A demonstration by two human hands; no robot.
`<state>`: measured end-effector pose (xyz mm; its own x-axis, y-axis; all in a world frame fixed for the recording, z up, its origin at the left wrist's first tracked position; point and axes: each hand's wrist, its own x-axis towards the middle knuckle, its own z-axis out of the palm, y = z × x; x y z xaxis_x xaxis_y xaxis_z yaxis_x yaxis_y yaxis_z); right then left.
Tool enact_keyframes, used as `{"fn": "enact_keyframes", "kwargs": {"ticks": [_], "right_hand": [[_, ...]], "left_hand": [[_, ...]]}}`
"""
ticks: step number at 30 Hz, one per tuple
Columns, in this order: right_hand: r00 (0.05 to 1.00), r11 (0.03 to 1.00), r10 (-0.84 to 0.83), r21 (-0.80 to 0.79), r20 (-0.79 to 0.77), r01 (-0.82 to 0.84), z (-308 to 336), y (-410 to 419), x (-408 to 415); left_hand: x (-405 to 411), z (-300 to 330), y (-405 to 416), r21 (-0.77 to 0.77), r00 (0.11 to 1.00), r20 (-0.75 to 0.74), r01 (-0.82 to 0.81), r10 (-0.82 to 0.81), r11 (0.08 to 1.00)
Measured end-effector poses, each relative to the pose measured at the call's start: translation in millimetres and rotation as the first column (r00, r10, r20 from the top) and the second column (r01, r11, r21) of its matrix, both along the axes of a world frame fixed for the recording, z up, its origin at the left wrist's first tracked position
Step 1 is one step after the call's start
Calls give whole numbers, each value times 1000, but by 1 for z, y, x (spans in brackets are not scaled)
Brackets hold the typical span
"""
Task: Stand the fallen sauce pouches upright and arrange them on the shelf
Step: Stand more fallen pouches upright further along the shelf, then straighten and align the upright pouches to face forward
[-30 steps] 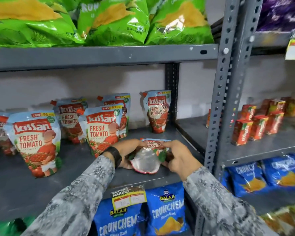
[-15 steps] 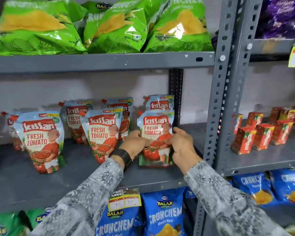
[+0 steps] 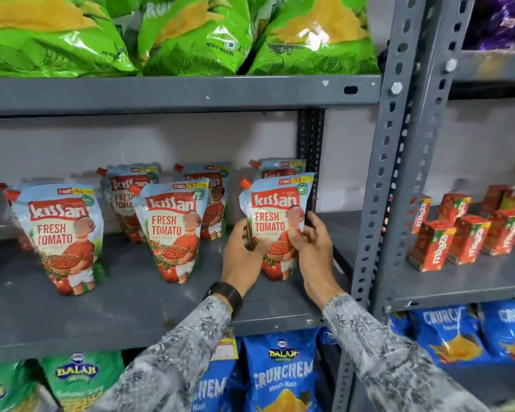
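A tomato ketchup pouch (image 3: 275, 209) with a red corner cap stands upright at the right end of the grey middle shelf (image 3: 125, 307). My left hand (image 3: 243, 257) grips its lower left side and my right hand (image 3: 312, 248) grips its lower right side. Another pouch (image 3: 280, 169) stands directly behind it. Further left, two upright pouches (image 3: 173, 230) (image 3: 61, 236) form a front row, with several more pouches (image 3: 131, 191) standing behind them. All visible pouches are upright.
A grey perforated upright post (image 3: 393, 173) borders the shelf on the right. Red juice cartons (image 3: 458, 233) stand on the neighbouring shelf. Green chip bags (image 3: 191, 34) fill the shelf above; blue chip bags (image 3: 280, 376) hang below the shelf edge.
The pouch went from lying flat between my hands to standing upright, then was moved back and right on the shelf. Both hands stayed on it.
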<state>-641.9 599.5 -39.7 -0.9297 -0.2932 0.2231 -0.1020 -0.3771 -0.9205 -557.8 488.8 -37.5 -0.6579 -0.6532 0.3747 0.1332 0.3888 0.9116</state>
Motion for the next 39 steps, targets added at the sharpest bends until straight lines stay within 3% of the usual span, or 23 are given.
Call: {"fn": "enact_keyframes", "kwargs": {"ticks": [4, 7, 9, 16, 27, 32, 35, 39], "right_hand": [[993, 993, 114, 32, -4, -114, -13, 1, 4], [990, 982, 138, 135, -23, -134, -19, -2, 0], [993, 980, 117, 166, -15, -113, -22, -4, -4], [998, 999, -21, 46, 62, 18, -23, 0, -8], [997, 994, -65, 89, 39, 61, -23, 8, 2], [936, 929, -268, 195, -228, 313, -31, 16, 21], [864, 882, -411, 114, -290, 458, -30, 9, 47], [849, 916, -336, 70, -407, 395, -26, -18, 90]], "left_hand": [[-4, -8, 1, 252, 985, -95, 162, -142, 954], [-10, -11, 0, 299, 977, -90, 212, -194, 930], [-13, -14, 0, 282, 975, -51, 222, -216, 933], [-20, -27, 2, 75, 949, 113, 288, -295, 955], [-12, -27, -1, 119, 951, 88, 284, -295, 951], [21, -19, -14, 75, 942, 169, 280, -289, 957], [60, -14, -30, -20, 945, 185, 278, -270, 960], [123, -14, -59, -84, 992, 60, 113, -108, 990]]}}
